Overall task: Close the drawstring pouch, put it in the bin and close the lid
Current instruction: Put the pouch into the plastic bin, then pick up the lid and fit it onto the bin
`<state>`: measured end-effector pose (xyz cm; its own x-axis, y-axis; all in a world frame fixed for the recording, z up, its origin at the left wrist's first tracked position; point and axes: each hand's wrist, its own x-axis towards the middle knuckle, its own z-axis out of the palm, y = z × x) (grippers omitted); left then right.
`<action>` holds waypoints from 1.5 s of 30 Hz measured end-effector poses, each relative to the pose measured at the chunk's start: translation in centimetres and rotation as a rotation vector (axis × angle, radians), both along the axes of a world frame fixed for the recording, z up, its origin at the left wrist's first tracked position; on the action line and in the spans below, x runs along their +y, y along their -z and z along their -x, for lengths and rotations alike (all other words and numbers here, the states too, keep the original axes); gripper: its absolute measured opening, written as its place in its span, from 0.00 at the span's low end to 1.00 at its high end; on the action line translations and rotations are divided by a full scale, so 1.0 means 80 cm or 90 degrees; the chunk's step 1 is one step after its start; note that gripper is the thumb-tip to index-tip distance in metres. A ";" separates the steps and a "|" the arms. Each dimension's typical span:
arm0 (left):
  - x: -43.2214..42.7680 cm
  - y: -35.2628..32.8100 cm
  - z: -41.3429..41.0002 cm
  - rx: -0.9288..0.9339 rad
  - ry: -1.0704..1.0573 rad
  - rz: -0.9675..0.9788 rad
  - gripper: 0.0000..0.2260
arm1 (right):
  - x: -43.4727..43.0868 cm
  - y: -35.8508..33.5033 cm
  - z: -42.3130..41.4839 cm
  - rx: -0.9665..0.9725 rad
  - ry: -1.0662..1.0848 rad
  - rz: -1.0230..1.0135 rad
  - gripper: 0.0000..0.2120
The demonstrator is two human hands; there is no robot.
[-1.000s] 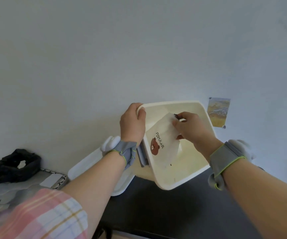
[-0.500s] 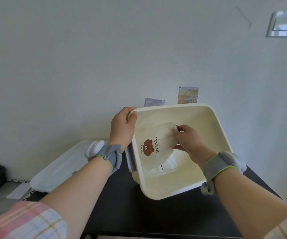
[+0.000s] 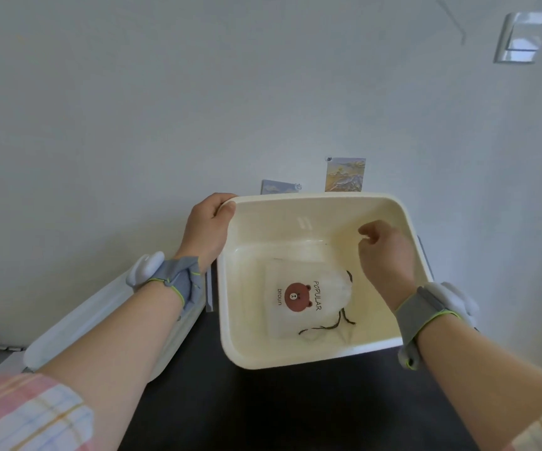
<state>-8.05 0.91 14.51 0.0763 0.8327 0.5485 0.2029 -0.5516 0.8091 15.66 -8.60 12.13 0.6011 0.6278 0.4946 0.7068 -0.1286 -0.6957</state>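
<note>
A cream plastic bin (image 3: 298, 358) stands open on a dark table. The white drawstring pouch (image 3: 298, 299), printed with a brown bear and "POPULAR", lies flat on the bin's bottom with its dark cords trailing toward me. My left hand (image 3: 207, 232) grips the bin's far left rim corner. My right hand (image 3: 385, 252) hovers inside the bin above the pouch's right side, fingers loosely curled and holding nothing. The white lid (image 3: 100, 323) lies to the left of the bin, partly hidden by my left forearm.
A pale wall rises right behind the bin, with two small picture cards (image 3: 344, 174) pinned to it and a light switch (image 3: 520, 37) at the upper right. The dark table (image 3: 279, 408) extends toward me.
My right hand let go of the pouch, which dropped flat onto the bin's bottom, and then lifted away. The bin has levelled out under my left hand.
</note>
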 end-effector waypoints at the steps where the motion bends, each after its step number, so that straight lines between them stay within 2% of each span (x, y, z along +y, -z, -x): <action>1: 0.003 0.000 0.000 0.008 -0.002 -0.006 0.11 | -0.007 -0.003 -0.007 -0.030 0.044 -0.050 0.17; 4: 0.015 0.002 0.001 0.026 -0.009 -0.022 0.12 | -0.023 -0.003 -0.028 -0.110 0.179 -0.136 0.17; 6: 0.022 0.002 -0.001 0.031 -0.011 -0.028 0.12 | -0.034 0.006 -0.047 -0.058 0.214 -0.065 0.19; 8: 0.028 0.005 -0.001 0.028 -0.019 -0.025 0.13 | -0.042 0.019 -0.061 0.045 0.176 0.056 0.20; 10: 0.034 0.012 -0.001 0.029 -0.041 -0.014 0.14 | -0.045 0.029 -0.068 0.098 0.121 0.104 0.17; 15: 0.036 0.046 0.009 0.025 -0.082 0.061 0.16 | -0.037 0.027 -0.063 0.136 0.132 0.077 0.12; 23: 0.035 0.062 0.014 -0.033 -0.039 0.182 0.20 | -0.032 0.021 -0.049 0.164 0.177 0.036 0.10; 28: 0.041 0.064 0.014 -0.101 -0.019 0.267 0.16 | -0.034 0.012 -0.047 0.217 0.179 0.035 0.10; 30: 0.042 0.065 0.015 -0.112 0.023 0.311 0.11 | -0.035 0.007 -0.048 0.247 0.169 0.049 0.11; 33: 0.037 0.066 0.016 -0.122 0.090 0.361 0.12 | -0.035 0.001 -0.049 0.272 0.145 0.069 0.10; 36: 0.031 0.064 0.018 -0.116 0.088 0.369 0.08 | -0.036 0.003 -0.048 0.244 0.123 0.099 0.13; 40: 0.023 0.051 0.033 -0.039 0.008 0.242 0.13 | -0.037 -0.003 -0.033 0.086 0.144 0.136 0.19; 42: 0.013 0.040 0.045 0.034 -0.038 0.180 0.19 | -0.030 -0.014 -0.012 -0.002 0.119 0.107 0.21; 45: 0.005 0.035 0.079 0.159 -0.082 0.104 0.19 | -0.013 -0.030 0.050 -0.100 0.003 0.057 0.20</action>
